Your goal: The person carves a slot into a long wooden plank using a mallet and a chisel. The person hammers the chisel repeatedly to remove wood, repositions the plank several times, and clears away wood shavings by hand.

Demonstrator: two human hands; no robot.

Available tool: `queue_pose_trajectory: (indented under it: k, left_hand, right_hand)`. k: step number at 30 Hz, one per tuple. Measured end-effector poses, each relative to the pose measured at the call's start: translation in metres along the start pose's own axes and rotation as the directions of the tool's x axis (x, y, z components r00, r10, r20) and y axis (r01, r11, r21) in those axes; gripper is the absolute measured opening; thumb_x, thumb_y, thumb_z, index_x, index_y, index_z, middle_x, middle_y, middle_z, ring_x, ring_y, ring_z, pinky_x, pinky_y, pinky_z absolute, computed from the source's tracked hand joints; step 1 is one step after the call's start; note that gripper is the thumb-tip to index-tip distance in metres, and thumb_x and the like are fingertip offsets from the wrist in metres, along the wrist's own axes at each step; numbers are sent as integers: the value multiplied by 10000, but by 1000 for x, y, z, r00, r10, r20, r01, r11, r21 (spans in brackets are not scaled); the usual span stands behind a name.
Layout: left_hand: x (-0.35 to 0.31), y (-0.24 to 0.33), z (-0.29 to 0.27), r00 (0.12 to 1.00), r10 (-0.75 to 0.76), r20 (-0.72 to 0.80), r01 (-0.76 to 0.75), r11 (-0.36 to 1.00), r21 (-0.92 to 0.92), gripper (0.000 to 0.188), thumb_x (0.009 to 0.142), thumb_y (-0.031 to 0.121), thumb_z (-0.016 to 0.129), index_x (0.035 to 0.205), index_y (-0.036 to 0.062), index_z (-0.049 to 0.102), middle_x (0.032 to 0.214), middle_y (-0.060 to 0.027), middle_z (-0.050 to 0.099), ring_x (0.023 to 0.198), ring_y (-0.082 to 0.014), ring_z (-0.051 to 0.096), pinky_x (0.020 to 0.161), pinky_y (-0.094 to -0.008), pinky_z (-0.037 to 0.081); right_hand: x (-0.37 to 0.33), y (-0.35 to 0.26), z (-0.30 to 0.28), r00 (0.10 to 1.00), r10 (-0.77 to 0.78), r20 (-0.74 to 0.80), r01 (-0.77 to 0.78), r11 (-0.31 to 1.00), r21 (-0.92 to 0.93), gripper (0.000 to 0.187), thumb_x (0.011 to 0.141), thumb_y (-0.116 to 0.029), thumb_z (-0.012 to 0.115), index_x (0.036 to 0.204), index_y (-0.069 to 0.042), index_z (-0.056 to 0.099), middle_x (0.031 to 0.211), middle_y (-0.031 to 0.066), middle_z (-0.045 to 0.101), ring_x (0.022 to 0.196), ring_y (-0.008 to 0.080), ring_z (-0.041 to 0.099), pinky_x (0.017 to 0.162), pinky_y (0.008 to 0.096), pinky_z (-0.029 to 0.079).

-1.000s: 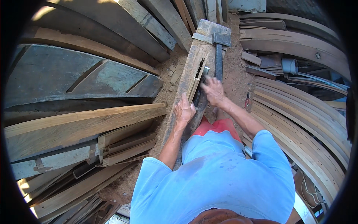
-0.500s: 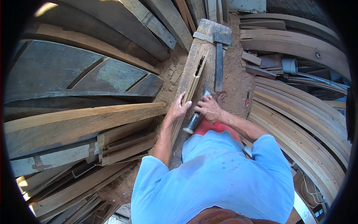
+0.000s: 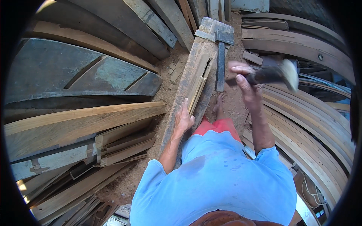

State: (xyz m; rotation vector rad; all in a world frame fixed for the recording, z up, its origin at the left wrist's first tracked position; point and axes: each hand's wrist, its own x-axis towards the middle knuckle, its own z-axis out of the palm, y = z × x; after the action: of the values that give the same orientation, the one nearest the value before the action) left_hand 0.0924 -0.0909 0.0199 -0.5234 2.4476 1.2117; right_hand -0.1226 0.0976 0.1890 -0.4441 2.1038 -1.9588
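Note:
A narrow wooden piece (image 3: 197, 90) lies lengthwise on a worn plank bench (image 3: 196, 56), with a dark, ragged slot (image 3: 207, 67) cut near its far end. My left hand (image 3: 183, 119) is closed around the near part of this piece, pressing it onto the bench. Raised to the right of the bench, my right hand (image 3: 247, 81) grips what looks like a chisel (image 3: 266, 75), smeared by motion. Its dark handle ends in a pale, flared butt pointing right; the blade end is blurred. A hammer (image 3: 221, 67) with a square dark head rests along the bench's right side.
A small cross strip (image 3: 205, 36) sits at the bench's far end. Boards (image 3: 86, 116) lean in stacks on the left. Long curved planks (image 3: 305, 124) are piled on the right. Shavings and offcuts (image 3: 176, 73) litter the ground. My bare foot (image 3: 218, 103) is beside the bench.
My right hand has swung up and right with the chisel, away from beside the wooden piece. My left hand stays on the piece, slightly shifted.

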Motion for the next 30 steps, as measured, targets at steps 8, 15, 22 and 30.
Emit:
queue_pose_trajectory:
  k: [8,15,22,30]
  left_hand:
    - [2,-2,-2,1000,0,12,0,1000,-7,920,747,60,678,1580,92,291,1232,-333,633,1116,-503,626,967,-515,524]
    - [6,-2,-3,1000,14,-9,-14,1000,-18,921,736,67,691,1573,82,309,1177,-332,654,1083,-499,641,948,-513,530]
    - [7,-4,-11,999,-19,29,21,998,-59,912,737,85,696,1571,133,331,1105,-313,684,1032,-489,665,911,-511,546]
    - [13,0,-22,995,-69,71,74,995,-64,897,741,95,700,1563,164,349,1111,-303,687,1041,-486,663,919,-506,546]
  right_hand:
    - [36,80,3,993,-92,71,108,953,-283,160,951,-63,694,1103,-20,717,1186,150,729,1153,238,686,1021,364,519]
    - [57,124,15,963,-227,143,268,825,-498,189,924,-67,706,1100,1,721,1106,173,744,1055,303,727,934,371,573]
    - [57,147,33,949,-278,150,306,694,-651,235,859,-46,729,1092,-64,750,1072,126,760,943,284,749,846,358,612]
    - [31,134,47,907,-297,299,420,706,-571,251,840,-9,702,1080,-67,746,970,91,772,842,272,750,758,347,626]
